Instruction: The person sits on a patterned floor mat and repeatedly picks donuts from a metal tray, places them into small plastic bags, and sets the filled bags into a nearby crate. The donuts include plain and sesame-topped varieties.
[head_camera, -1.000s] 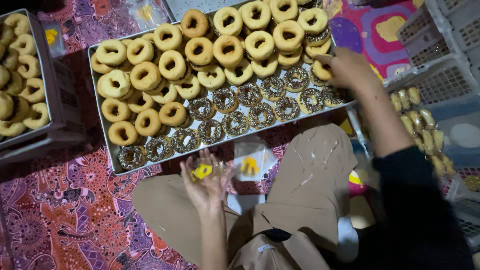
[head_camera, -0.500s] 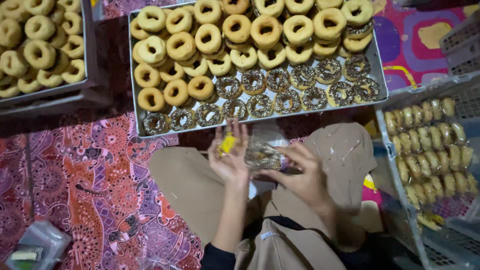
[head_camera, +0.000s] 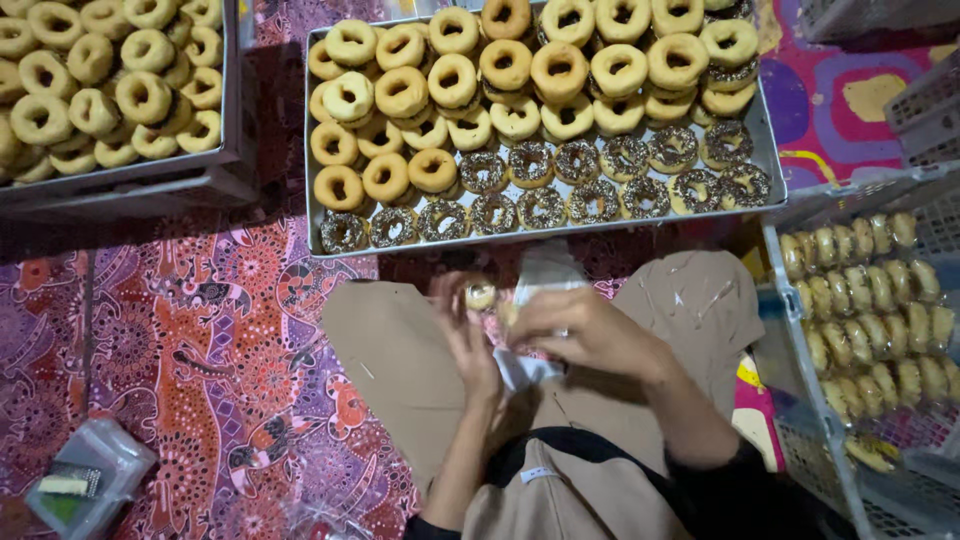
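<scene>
Clear plastic bag (head_camera: 545, 275) sits pinched between both hands above the lap: right hand (head_camera: 585, 330) grips its side, left hand (head_camera: 465, 325) grips its mouth beside a small doughnut (head_camera: 481, 296); just beyond lies the metal tray (head_camera: 772, 160) of plain and sprinkled doughnuts

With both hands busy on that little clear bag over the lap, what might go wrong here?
The left hand and right hand work a thin clear plastic bag in mid-air, so the small doughnut between them might slip out onto the lap or the patterned mat. The doughnuts in the metal tray are stacked high just ahead; a hasty reach could topple some.
</scene>
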